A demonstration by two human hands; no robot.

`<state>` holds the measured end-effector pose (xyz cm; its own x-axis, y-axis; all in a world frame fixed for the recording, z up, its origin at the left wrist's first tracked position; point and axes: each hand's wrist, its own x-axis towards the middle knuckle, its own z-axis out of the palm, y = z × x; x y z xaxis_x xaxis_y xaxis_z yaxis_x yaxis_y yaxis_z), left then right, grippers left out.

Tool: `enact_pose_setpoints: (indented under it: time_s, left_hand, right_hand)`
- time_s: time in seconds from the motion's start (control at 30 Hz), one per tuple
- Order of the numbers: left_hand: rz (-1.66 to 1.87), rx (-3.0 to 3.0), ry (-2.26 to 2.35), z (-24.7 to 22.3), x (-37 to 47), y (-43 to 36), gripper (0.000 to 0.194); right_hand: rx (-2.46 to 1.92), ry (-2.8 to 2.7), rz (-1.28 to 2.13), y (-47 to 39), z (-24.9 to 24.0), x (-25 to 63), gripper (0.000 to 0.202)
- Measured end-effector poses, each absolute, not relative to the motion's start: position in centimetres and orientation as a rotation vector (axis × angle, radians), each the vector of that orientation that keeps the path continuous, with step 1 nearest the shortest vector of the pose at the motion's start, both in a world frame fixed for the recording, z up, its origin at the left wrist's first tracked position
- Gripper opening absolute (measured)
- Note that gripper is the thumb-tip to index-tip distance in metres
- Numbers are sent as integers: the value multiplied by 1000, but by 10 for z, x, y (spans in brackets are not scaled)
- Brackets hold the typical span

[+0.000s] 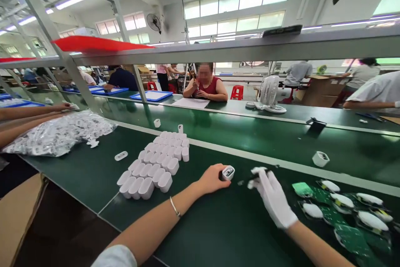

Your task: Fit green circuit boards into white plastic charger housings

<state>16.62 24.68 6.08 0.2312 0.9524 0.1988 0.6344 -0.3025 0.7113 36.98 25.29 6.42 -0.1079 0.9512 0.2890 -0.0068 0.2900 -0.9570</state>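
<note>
My left hand (213, 179), bare with a bracelet at the wrist, grips a white oval housing (228, 173) whose open end shows dark parts inside. To its right, my right hand (270, 194) wears a white glove. Its fingertips are blurred around something small and dark that I cannot make out. Several white oval cups (153, 165) stand in rows on the green table left of my left hand. Green circuit boards (351, 238) with white oval pieces lie to the right of the gloved hand.
A clear bag of white parts (62, 131) lies at the left, near another person's arms. One white housing (320, 158) sits on the green surface at the right. A person in red (215, 88) sits across the table, and a white fan (270, 94) stands there. A metal shelf beam crosses above.
</note>
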Motion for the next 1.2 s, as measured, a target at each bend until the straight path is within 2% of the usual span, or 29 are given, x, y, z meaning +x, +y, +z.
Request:
enact_pose_setpoints:
  time_s: [0.1,0.27,0.37,0.53,1.2]
  left_hand:
    - [870,1981,1389,54,167,251,32]
    - [834,1974,1325,52,164,256,27]
    - [800,2049,1297,56,165,252,33]
    - [800,2104,1215,55,167,249,47]
    - [772,2109,1199,57,171,248,41]
  right_hand:
    - [-756,-968,1443,280,58,348,41]
    - [-747,-744,1598,303,46,348,39]
    - [-720,-786,1644,300,46,352,36]
    - [-744,-886,1612,294,47,346,38]
    - [-914,-1038,1401,278,50,343,42]
